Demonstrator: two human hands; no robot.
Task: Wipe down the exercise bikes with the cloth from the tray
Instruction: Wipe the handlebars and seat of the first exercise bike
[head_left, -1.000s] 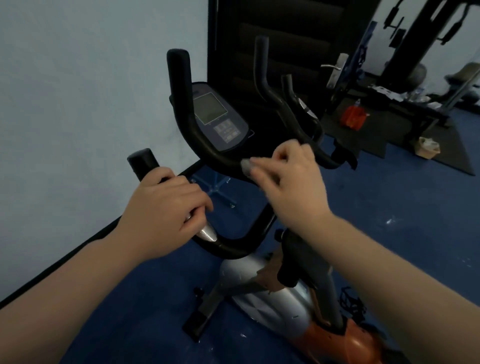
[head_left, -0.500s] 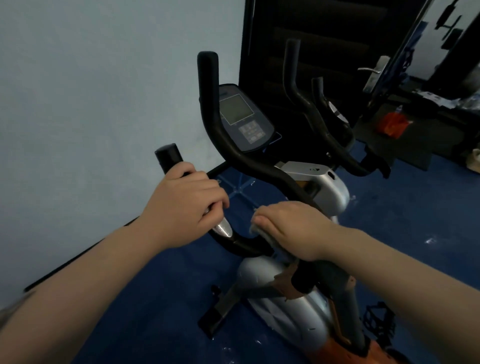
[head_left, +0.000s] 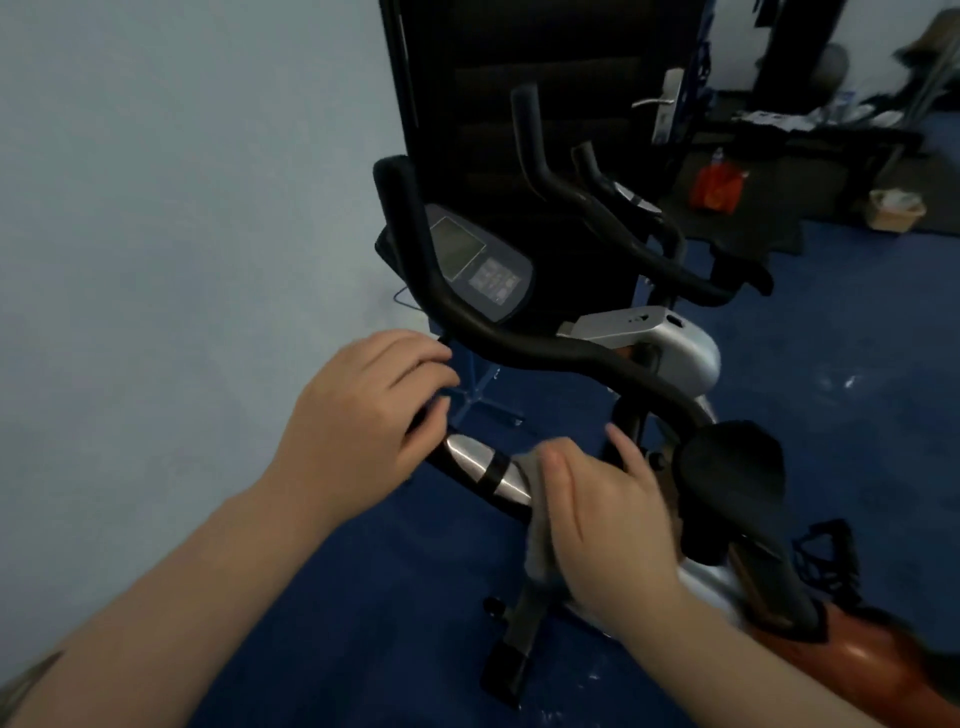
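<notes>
A pale blue wall (head_left: 171, 208) and dark blue floor (head_left: 857, 441) surround the black and silver exercise bike (head_left: 644, 343). The right hand (head_left: 608, 514), fingers straight and together, presses the grey cloth (head_left: 535, 525) on the lower handlebar. The left hand (head_left: 363, 415) curls around the black handlebar grip (head_left: 441, 452), beside the silver sensor plate (head_left: 467, 457).

Pale wall (head_left: 171, 208), blue floor (head_left: 857, 415), dark door (head_left: 545, 78).

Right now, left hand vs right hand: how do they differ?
The left hand curls bare around the handlebar grip end; the right hand presses the grey cloth against the bar, fingers straighter. Left hand sits higher and nearer the wall; right hand lower, by the saddle. Both touch the same bike.
</notes>
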